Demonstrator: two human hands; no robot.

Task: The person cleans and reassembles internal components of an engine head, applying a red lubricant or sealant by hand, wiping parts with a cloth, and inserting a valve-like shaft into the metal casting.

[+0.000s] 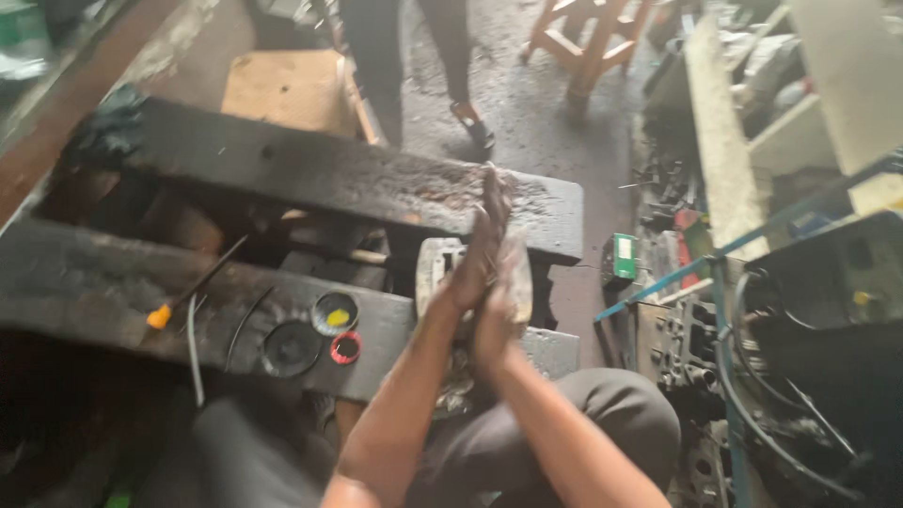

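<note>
My left hand (482, 240) and my right hand (500, 306) are pressed flat together, palm to palm, fingers stretched upward and blurred by motion. I see nothing between them. They hover over a pale metal part (438, 268) that sits in the gap between two black, oily wooden beams (310, 174). My knees in grey trousers (602, 414) are at the bottom.
On the near beam (85, 292) lie an orange-handled screwdriver (162, 315), a black disc (290, 348), a round open tin (334, 312) and a red ring (345, 347). A green box (624, 256) and engine parts (687, 343) lie right. Another person's legs (451, 56) and a wooden stool (588, 42) stand beyond.
</note>
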